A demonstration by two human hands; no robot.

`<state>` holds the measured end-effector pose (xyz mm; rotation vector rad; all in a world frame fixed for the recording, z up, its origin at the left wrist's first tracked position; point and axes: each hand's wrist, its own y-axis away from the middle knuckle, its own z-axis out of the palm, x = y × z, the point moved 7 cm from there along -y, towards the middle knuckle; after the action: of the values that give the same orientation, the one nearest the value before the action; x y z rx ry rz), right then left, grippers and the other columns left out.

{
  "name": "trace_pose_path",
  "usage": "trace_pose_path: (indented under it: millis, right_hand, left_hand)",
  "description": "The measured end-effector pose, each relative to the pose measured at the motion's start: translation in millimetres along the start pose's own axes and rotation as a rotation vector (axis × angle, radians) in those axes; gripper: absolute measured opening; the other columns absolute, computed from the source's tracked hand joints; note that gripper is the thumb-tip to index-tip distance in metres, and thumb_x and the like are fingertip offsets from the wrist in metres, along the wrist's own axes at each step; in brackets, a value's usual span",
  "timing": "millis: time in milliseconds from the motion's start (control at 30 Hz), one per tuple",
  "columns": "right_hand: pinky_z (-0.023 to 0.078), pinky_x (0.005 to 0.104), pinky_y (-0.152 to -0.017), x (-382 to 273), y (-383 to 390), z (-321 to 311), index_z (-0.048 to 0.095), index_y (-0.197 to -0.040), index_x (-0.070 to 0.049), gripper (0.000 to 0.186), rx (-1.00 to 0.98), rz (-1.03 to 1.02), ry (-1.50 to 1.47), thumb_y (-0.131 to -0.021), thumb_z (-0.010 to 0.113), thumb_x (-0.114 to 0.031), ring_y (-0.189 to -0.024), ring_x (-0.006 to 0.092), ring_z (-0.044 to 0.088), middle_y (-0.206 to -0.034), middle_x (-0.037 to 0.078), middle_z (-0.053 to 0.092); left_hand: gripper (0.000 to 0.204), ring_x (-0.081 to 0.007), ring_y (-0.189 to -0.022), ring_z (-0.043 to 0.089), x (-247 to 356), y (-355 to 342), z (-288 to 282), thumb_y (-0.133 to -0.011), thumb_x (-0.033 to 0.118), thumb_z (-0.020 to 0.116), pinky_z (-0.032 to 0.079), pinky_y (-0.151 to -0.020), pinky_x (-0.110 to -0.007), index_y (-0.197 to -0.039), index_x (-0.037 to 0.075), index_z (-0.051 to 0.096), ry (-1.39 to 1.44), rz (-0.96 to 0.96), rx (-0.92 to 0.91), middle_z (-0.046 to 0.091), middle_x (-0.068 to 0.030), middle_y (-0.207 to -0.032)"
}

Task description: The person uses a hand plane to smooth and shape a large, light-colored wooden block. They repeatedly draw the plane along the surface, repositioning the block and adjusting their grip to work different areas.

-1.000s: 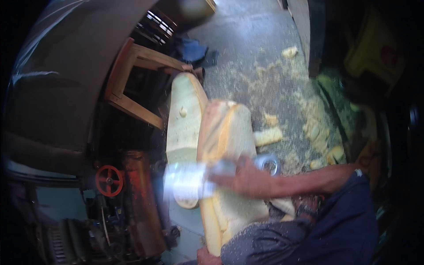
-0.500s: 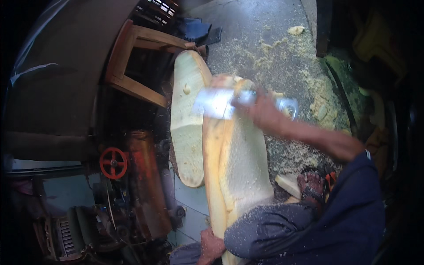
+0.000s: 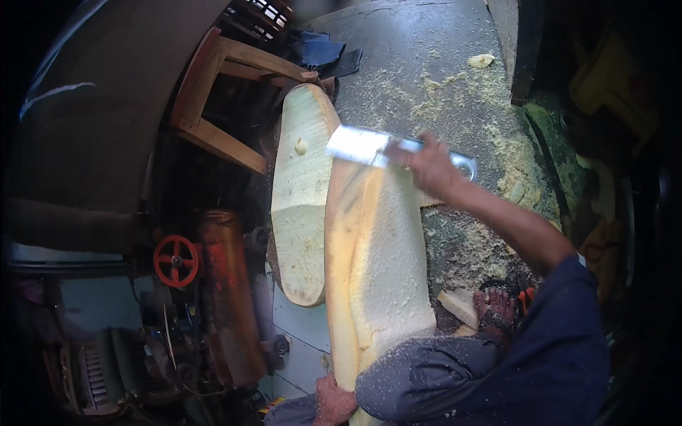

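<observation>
Corners fell black, fisheye bent the edges; floor glared up top, metal blade washed out white.

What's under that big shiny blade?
Under the shiny blade in the right hand is a long foam block. The blade covers part of its far end, so I can't see that bit.

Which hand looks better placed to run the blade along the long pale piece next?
Probably the right hand: it grips the blade at the far end of the long pale piece; the left hand is at its near part.
</observation>
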<state>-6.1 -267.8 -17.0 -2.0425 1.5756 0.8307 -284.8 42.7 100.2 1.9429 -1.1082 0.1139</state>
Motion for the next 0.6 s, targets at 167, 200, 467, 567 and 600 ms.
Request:
trace_pose_path:
  millis: [167, 200, 467, 567, 600]
  right_hand:
    - [0.037, 0.0687, -0.121, -29.3, 2.4, -7.4, 0.047, -0.159, -0.031, 0.051, 0.182, -0.192, 0.420, -0.109, 0.052, -0.020, -0.143, 0.0454, 0.050, -0.149, 0.016, 0.061]
    - [0.036, 0.0686, -0.122, -29.0, 2.6, -8.3, 0.047, -0.159, -0.031, 0.049, 0.206, -0.249, 0.374, -0.111, 0.049, -0.023, -0.143, 0.0447, 0.050, -0.148, 0.018, 0.061]
    - [0.032, 0.0654, -0.123, -37.1, 16.1, -6.6, 0.049, -0.159, -0.028, 0.057, 0.079, -0.013, -0.020, -0.114, 0.025, -0.054, -0.156, 0.0482, 0.024, -0.150, 0.031, 0.052]
    - [0.027, 0.0658, -0.125, 14.7, -5.4, -10.3, 0.047, -0.161, -0.030, 0.057, -0.032, 0.121, -0.089, -0.113, 0.027, -0.054, -0.156, 0.0522, 0.019, -0.153, 0.034, 0.047]
    - [0.025, 0.0666, -0.126, 28.0, -13.6, -16.8, 0.046, -0.162, -0.034, 0.052, -0.085, 0.236, -0.149, -0.113, 0.034, -0.048, -0.154, 0.0543, 0.022, -0.152, 0.033, 0.048]
  left_hand:
    - [0.042, -0.0424, -0.094, 0.074, -24.8, 1.0, 7.5, -0.090, 0.030, 0.074, 0.058, -0.083, -0.046, -0.115, -0.003, 0.071, -0.279, 0.066, 0.123, 0.077, -0.0257, -0.100]
    - [0.042, -0.0434, -0.095, 0.074, -28.5, -0.9, 12.3, -0.091, 0.030, 0.073, 0.058, -0.084, -0.047, -0.117, -0.003, 0.071, -0.346, 0.111, 0.094, 0.077, -0.0257, -0.100]
    - [0.042, -0.0470, -0.099, 0.072, -20.4, -1.9, 19.6, -0.096, 0.033, 0.068, 0.058, -0.088, -0.050, -0.122, 0.001, 0.070, -0.377, 0.242, 0.090, 0.076, -0.0263, -0.103]
    - [0.041, -0.0467, -0.099, 0.073, 1.0, 3.5, 20.7, -0.096, 0.032, 0.069, 0.059, -0.085, -0.049, -0.122, 0.000, 0.070, -0.323, 0.230, 0.026, 0.076, -0.0271, -0.102]
    - [0.042, -0.0457, -0.099, 0.074, 2.1, 5.6, 20.4, -0.095, 0.032, 0.070, 0.059, -0.085, -0.048, -0.123, 0.000, 0.070, -0.283, 0.171, 0.030, 0.076, -0.0269, -0.102]
